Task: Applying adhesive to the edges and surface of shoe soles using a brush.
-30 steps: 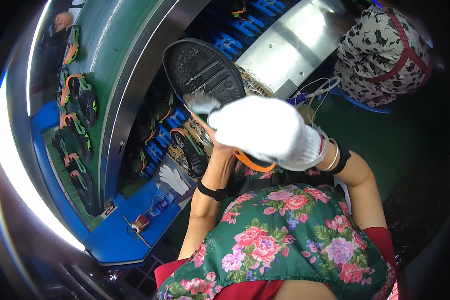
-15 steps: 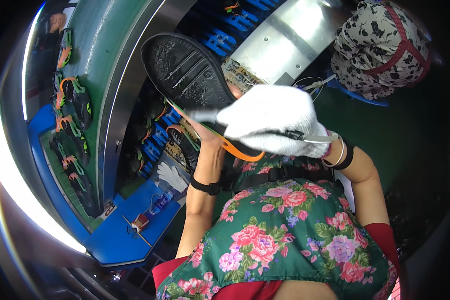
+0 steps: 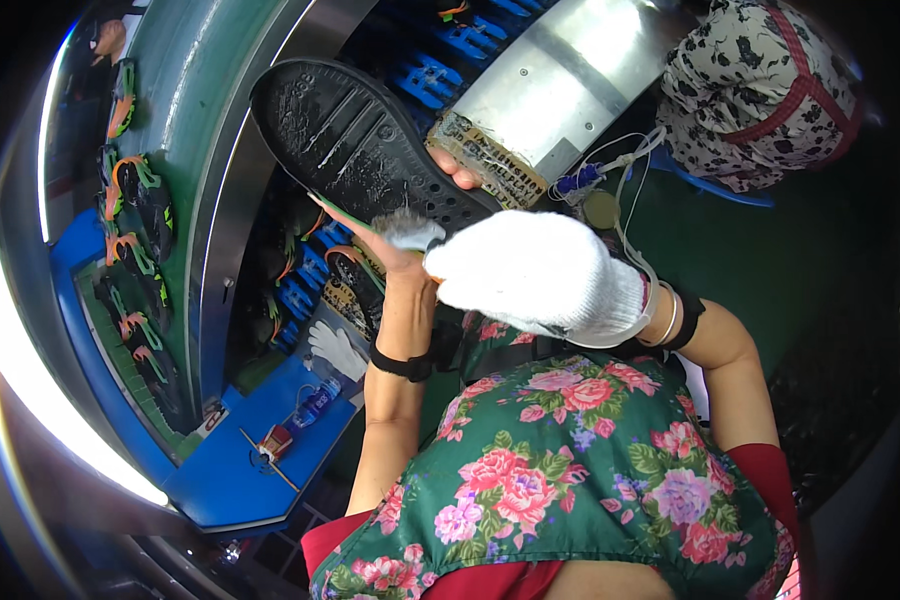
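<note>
A black sandal sole (image 3: 345, 140) is turned up toward me, with pale wet-looking streaks across its ridged surface. My bare left hand (image 3: 395, 262) grips it from beneath, its fingertips showing at the sole's far right edge. My right hand (image 3: 535, 275), in a white knitted glove, is closed around a brush; the glove hides its handle. The greyish brush bristles (image 3: 408, 230) lie against the near edge of the sole. A thin tube runs from the gloved wrist.
Sandals with orange and green straps (image 3: 145, 205) stand on the green belt (image 3: 195, 130) at left. A blue table (image 3: 240, 480) carries a white glove (image 3: 335, 350) and a bottle (image 3: 317, 402). Beyond my hands are a metal panel (image 3: 560, 80), blue racks (image 3: 430, 80) and a patterned cloth (image 3: 760, 95).
The sole has shifted slightly left. My gloved hand has moved a little down and turned, and the brush has moved from a blur to a clearer place at the sole's edge.
</note>
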The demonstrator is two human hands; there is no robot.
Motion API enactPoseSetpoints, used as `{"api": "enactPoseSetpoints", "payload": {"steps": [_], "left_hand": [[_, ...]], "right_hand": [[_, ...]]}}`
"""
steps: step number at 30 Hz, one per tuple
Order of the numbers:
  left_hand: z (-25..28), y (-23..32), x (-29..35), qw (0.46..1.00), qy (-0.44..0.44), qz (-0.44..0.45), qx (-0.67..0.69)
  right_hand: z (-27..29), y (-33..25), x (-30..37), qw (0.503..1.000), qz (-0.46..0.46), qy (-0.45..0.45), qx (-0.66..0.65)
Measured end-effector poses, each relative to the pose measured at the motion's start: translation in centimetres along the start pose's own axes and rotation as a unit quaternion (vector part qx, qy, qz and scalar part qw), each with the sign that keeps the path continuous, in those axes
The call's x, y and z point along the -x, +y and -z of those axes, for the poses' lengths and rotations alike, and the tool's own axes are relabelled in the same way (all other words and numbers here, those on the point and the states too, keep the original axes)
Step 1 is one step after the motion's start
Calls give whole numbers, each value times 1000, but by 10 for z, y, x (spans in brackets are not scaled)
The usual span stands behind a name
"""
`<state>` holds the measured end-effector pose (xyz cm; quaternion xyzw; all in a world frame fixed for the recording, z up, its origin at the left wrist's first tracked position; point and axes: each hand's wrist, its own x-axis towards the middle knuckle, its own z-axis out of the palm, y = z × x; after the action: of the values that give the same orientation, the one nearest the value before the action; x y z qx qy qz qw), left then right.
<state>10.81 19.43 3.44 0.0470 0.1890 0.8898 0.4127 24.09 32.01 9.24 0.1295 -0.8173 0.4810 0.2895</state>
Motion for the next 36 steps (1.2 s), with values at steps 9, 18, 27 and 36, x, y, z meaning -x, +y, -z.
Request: {"api": "enactPoseSetpoints", "payload": {"steps": [9,18,27,36], "left_hand": [[0,4,-4,998,-13,-56,5],[-3,12,-13,993,-61,-98,-26],[2,21,-23,987,-92,-114,-62],[-3,31,-36,972,-152,-114,-136]], "right_hand": [[7,-2,0,999,6,28,-26],[17,2,1,999,-17,10,-45],[27,7,2,996,-47,1,-78],[34,13,-6,993,-64,-8,-102]]}}
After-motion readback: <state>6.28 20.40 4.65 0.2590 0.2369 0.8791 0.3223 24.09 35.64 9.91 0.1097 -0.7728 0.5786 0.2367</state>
